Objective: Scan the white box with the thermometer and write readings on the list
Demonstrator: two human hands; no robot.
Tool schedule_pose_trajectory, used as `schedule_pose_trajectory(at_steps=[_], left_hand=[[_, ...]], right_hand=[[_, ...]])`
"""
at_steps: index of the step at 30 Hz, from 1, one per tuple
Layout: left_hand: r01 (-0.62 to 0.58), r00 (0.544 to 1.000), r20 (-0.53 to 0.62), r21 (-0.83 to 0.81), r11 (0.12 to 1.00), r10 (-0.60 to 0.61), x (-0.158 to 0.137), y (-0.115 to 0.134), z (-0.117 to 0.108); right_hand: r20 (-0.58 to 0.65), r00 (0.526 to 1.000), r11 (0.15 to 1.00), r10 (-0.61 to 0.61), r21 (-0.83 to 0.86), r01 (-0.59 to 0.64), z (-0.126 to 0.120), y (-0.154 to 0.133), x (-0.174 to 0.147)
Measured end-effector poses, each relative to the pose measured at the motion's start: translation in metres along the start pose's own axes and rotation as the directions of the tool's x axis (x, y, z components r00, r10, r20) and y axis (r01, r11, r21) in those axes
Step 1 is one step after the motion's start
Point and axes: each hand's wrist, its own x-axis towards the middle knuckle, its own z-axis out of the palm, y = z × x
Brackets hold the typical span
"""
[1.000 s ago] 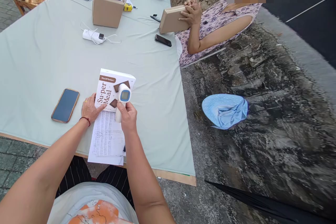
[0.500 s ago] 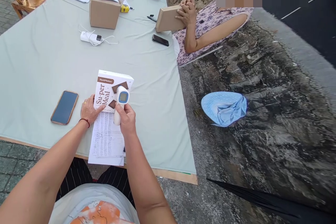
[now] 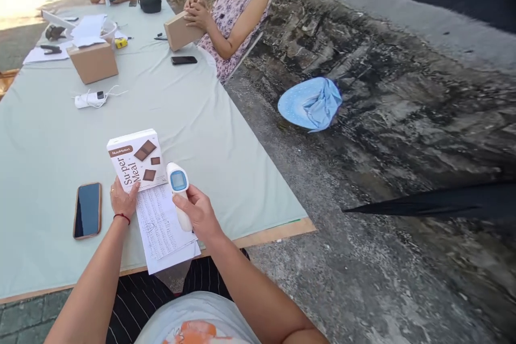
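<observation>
My left hand [image 3: 124, 197] grips the lower left corner of a white box [image 3: 139, 164] marked "Su-per Meal", its thumb lying on the front face. The box carries pictures of brown chocolate-like pieces and tilts up over printed sheets [image 3: 163, 226] on the table. In my right hand [image 3: 199, 212] is a white infrared thermometer [image 3: 178, 193], held upright by its handle. Its blue-rimmed screen faces me, and its head is just right of the box. A phone [image 3: 87, 210] with a dark screen lies left of my left hand.
On the cloth-covered table [image 3: 201, 161] stand a cardboard box [image 3: 93, 62] and a white corded device [image 3: 91, 99]. Across the right edge a seated person holds a flat carton [image 3: 181, 31] near a black phone [image 3: 184, 59]. A blue hat [image 3: 308, 103] is off to the right.
The view has tilted up and turned, bringing a second person at the far end into sight. The thermometer has moved from in front of the box to its right side.
</observation>
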Motion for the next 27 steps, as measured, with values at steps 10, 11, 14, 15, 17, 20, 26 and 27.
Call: schedule_pose_trajectory(at_steps=[10, 11, 14, 15, 17, 20, 26, 27], left_hand=[[0.012, 1.000, -0.005, 0.013, 1.000, -0.012, 0.005, -0.002, -0.001], [0.012, 1.000, -0.003, 0.018, 1.000, -0.012, 0.005, -0.001, -0.001], [0.011, 1.000, 0.003, 0.014, 1.000, -0.011, 0.005, 0.002, -0.003], [0.012, 1.000, 0.001, 0.009, 1.000, -0.012, 0.004, 0.003, -0.003], [0.018, 1.000, -0.002, 0.000, 1.000, -0.018, 0.003, 0.004, -0.003], [0.027, 1.000, 0.008, -0.002, 1.000, -0.027, 0.002, 0.005, -0.002], [0.020, 1.000, 0.003, 0.020, 1.000, -0.020, 0.001, 0.005, 0.000], [0.019, 1.000, 0.004, 0.025, 1.000, -0.019, 0.001, 0.005, 0.000]], right_hand=[[0.033, 0.999, 1.000, -0.010, -0.019, 0.011, -0.011, -0.007, -0.010], [0.039, 0.999, 0.999, -0.010, -0.053, 0.012, -0.016, -0.004, -0.008], [-0.011, 0.998, 0.953, -0.063, -0.298, 0.057, -0.042, 0.008, 0.005], [-0.076, 0.989, 0.895, -0.128, -0.438, 0.082, -0.055, 0.013, 0.011], [-0.204, 0.939, 0.672, -0.276, -0.740, 0.037, -0.082, 0.023, 0.024], [-0.223, 0.906, 0.377, -0.359, -0.923, -0.078, -0.120, 0.034, 0.040], [-0.123, 0.920, 0.146, -0.372, -0.987, -0.073, -0.151, 0.043, 0.050], [-0.099, 0.918, 0.115, -0.384, -0.992, -0.059, -0.150, 0.043, 0.049]])
